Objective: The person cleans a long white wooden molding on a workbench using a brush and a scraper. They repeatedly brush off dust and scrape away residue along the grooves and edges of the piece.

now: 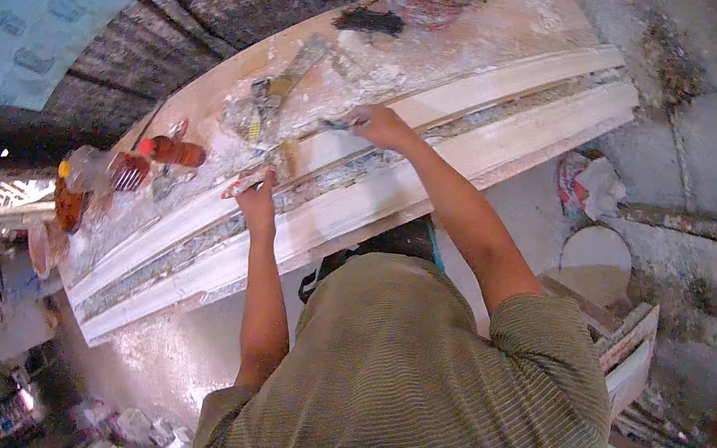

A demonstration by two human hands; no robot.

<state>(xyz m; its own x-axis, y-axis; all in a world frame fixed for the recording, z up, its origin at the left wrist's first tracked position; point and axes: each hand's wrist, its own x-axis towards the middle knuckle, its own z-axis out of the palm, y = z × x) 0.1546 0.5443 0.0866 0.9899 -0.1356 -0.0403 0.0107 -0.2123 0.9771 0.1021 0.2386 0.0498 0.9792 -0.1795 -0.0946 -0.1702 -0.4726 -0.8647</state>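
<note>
A person seen from above, in an olive-green finely striped short-sleeved shirt (411,371), works with two bare hands over a plaster-smeared, pinkish-tan tabletop (519,16).

The right arm reaches forward and leftward from the lower right, elbow slightly bent. The right hand (380,126) is palm-down, its fingers pinched on a small dark-grey flat tool (334,124) that points left. The left forearm rises almost straight up the view, and the left hand (257,195) is bent at the wrist, fingers curled closed about a small red-and-white object (236,189), mostly hidden, so its kind is unclear. A yellowish-brown flat piece (281,158) shows just beyond those fingertips; whether it is gripped too cannot be told.

Under and between the hands lies a long white-coated wooden piece (360,211), slanting from lower left to upper right along the table's near edge. It shows two smooth, pale, parallel bands, divided by a rough, speckled grey channel with thin brown edges. Both hands are over its farther band.

Beyond the left hand are grimy putty knives (274,93) and a red-capped bottle of reddish-brown liquid (174,152), lying on its side.
</note>
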